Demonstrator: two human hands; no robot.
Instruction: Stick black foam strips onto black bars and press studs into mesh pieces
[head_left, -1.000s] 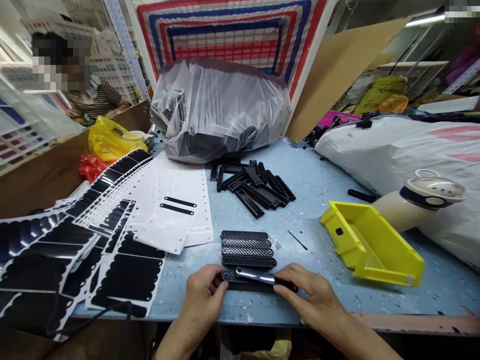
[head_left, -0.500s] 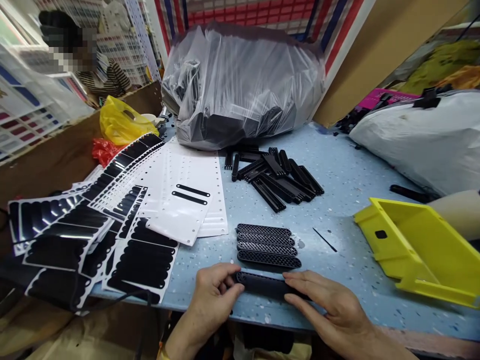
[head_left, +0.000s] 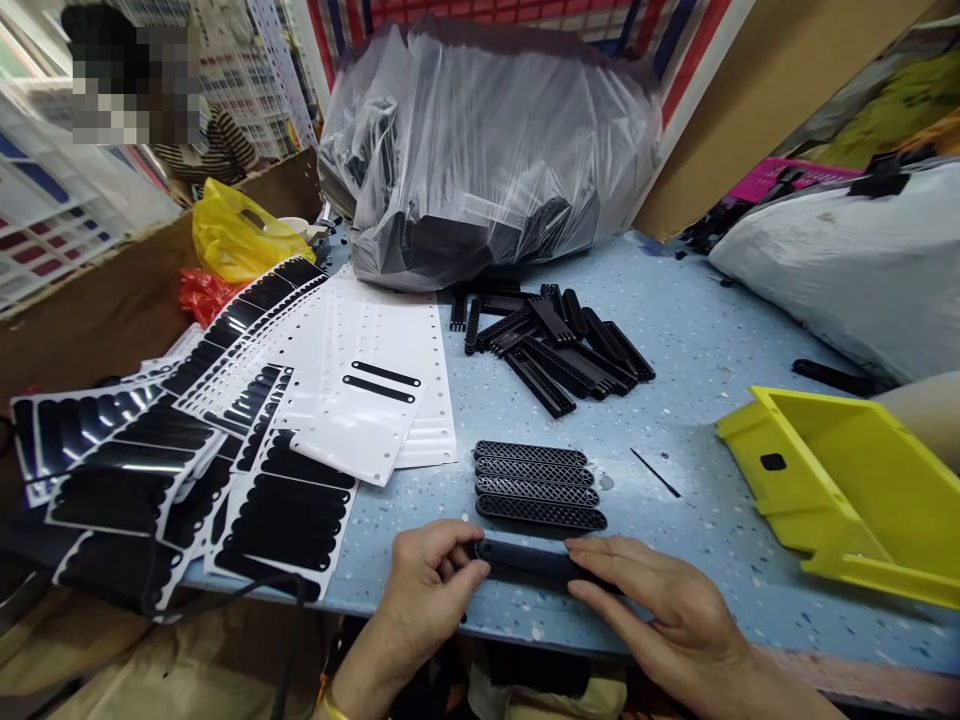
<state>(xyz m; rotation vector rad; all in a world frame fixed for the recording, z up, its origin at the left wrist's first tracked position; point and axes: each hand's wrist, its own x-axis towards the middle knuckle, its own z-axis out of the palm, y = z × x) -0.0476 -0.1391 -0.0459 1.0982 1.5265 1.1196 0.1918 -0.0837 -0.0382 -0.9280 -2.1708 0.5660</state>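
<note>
A long black strip part (head_left: 525, 562) lies near the front edge of the blue table (head_left: 675, 340). My left hand (head_left: 433, 575) pinches its left end with curled fingers. My right hand (head_left: 660, 600) lies over its right end, fingers stretched flat along it. Just beyond the strip sits a row of several black grille pieces (head_left: 537, 485) side by side. A loose heap of black strips (head_left: 555, 345) lies further back.
White backing sheets with black stickers (head_left: 225, 450) spread over the left. A clear bag of black parts (head_left: 487, 150) stands at the back. A yellow bin (head_left: 847, 490) lies tipped at right, a white sack (head_left: 847, 270) behind it. A person sits at far left (head_left: 187, 140).
A shiny film strip that lay on the black part a second ago is gone; my right fingers now press flat along the part. The view has tilted down and shifted.
</note>
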